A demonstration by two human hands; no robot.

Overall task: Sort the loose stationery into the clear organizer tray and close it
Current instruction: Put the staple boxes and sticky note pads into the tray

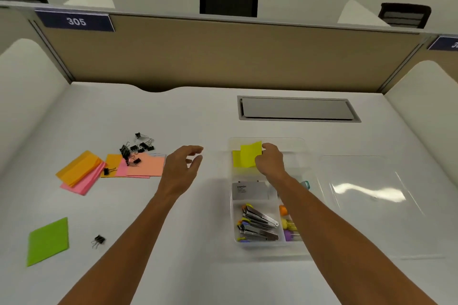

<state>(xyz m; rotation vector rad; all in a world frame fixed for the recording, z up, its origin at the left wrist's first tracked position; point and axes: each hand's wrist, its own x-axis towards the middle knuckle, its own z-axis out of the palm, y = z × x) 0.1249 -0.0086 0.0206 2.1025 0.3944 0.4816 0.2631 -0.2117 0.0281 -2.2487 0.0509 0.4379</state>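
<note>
The clear organizer tray (269,250) lies open on the white desk, right of centre. My right hand (271,161) holds a yellow sticky note pad (250,155) over the tray's far compartment. Staplers (259,224) fill a near compartment, with coloured pins (290,226) beside them. My left hand (184,164) hovers open and empty left of the tray. Orange and pink sticky notes (81,172), salmon notes (146,167) and several black binder clips (138,147) lie loose at the left. A green pad (48,241) and one binder clip (99,240) sit near left.
The tray's clear lid (371,193) lies flat to the right of the tray. A grey cable hatch (297,109) is set into the desk behind it. Beige partition walls enclose the desk at the back and sides.
</note>
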